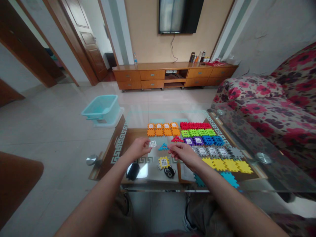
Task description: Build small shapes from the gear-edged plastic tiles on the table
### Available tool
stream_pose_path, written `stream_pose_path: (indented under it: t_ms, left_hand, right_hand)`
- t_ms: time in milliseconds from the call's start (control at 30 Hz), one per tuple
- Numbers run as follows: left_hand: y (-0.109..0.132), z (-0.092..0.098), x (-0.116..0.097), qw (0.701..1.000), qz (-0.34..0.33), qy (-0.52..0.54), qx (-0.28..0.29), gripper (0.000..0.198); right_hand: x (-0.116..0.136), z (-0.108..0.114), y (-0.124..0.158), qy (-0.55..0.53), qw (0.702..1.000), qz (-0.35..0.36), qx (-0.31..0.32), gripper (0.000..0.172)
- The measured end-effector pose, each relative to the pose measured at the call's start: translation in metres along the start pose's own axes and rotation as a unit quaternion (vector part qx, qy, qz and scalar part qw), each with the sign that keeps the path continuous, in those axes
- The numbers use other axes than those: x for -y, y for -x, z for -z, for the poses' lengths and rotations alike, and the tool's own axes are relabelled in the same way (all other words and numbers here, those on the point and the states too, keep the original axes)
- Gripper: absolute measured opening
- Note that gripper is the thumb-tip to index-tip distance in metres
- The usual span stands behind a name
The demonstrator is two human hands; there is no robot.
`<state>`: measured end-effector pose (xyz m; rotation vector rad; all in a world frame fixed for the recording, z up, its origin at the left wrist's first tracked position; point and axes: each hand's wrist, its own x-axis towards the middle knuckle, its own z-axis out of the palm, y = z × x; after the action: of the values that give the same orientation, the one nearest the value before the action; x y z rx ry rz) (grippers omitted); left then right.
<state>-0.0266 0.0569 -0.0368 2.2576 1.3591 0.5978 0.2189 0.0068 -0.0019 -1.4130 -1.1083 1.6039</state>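
Note:
My left hand (141, 148) is closed on a small white window piece (153, 144) above the glass table. Near the right corner of a blue triangular piece (163, 147) is my right hand (181, 152), its fingers pinched together; whether they grip that piece is hard to tell. A red triangular piece (176, 139) lies just beyond my right hand. Closer to me sits a yellow square piece (164, 162) with a white window in it, beside a black round object (169, 171). Orange squares (163, 132) stand in two rows behind.
Red (195, 125), green (198, 133), purple, blue, grey and yellow pieces (227, 164) form rows on the right, with teal ones (229, 179) nearest me. A dark phone-like object (133, 171) lies front left. A turquoise bin (103, 108) stands beyond the table's left side.

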Motion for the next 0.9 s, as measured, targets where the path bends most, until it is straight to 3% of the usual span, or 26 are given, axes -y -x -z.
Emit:
stream_pose_path:
  t_ms: [133, 267, 900]
  left_hand:
    - [-0.013, -0.006, 0.028, 0.999, 0.03, -0.01, -0.004, 0.019]
    - [-0.022, -0.01, 0.042, 0.999, 0.031, -0.012, 0.006, 0.019]
    - [-0.032, -0.011, 0.055, 0.997, 0.034, -0.028, 0.058, 0.028]
  right_hand:
    - [0.001, 0.006, 0.0, 0.01, 1.0, -0.001, -0.014, 0.013]
    - [0.003, 0.003, 0.003, 0.035, 0.999, 0.001, -0.001, 0.013]
    - [0.0, 0.002, 0.004, 0.131, 0.991, 0.014, 0.009, 0.021]
